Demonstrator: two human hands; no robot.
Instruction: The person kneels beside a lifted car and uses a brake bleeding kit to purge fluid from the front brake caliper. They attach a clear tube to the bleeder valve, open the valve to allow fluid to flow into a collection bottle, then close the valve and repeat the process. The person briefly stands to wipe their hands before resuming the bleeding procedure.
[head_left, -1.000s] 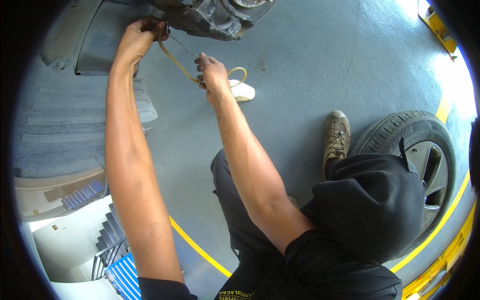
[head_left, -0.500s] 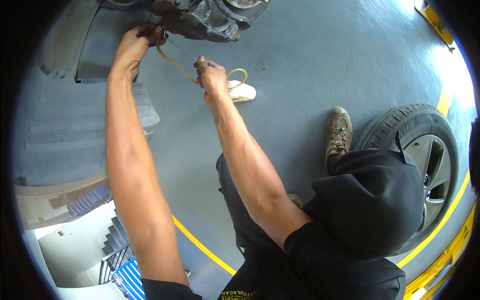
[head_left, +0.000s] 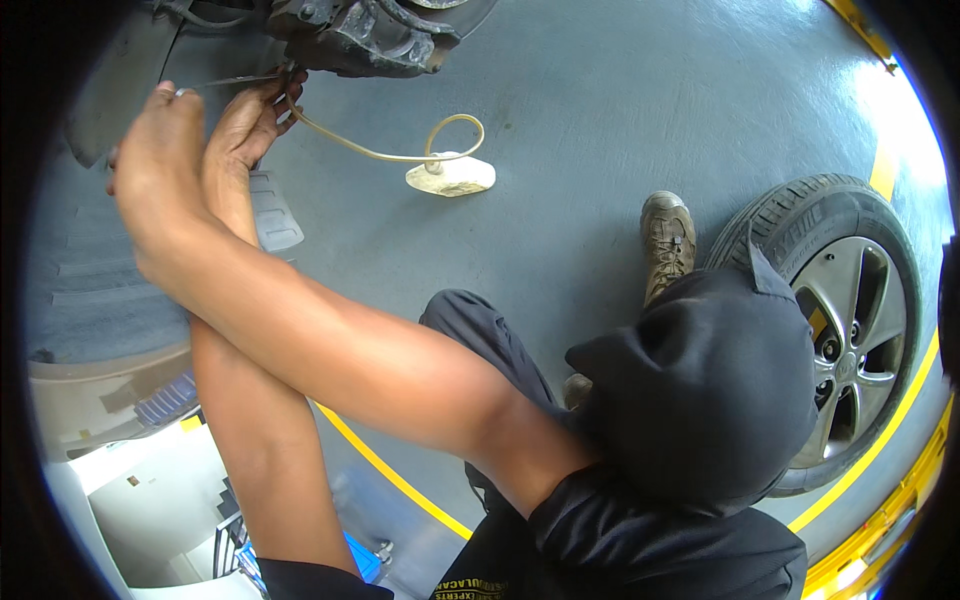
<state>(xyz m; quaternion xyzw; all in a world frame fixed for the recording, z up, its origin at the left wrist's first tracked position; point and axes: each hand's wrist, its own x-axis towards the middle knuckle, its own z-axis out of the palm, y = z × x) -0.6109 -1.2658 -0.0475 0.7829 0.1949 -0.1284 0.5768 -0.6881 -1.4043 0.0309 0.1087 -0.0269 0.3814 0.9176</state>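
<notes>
My right arm crosses over my left. My right hand [head_left: 160, 165] is closed on one end of a thin metal wrench [head_left: 232, 80], whose other end meets the underside of the dark brake assembly [head_left: 365, 45]. Beneath that point, my left hand [head_left: 245, 122] has its fingers curled at the upper end of a yellowish clear hose [head_left: 345, 142]; their exact grip is partly hidden. The hose runs right, loops once and enters the neck of a pale bottle [head_left: 455, 179] on the floor.
A removed wheel [head_left: 850, 330] lies at the right, close to a brown shoe [head_left: 667, 240]. A vehicle's body panel [head_left: 110, 300] fills the left side. A person's dark hood [head_left: 700, 390] takes up the lower right. Yellow lines [head_left: 395, 475] mark the grey floor.
My right hand has swung left with the wrench, from right of my left hand to its left, so my forearms now cross. My left hand stays by the hose end.
</notes>
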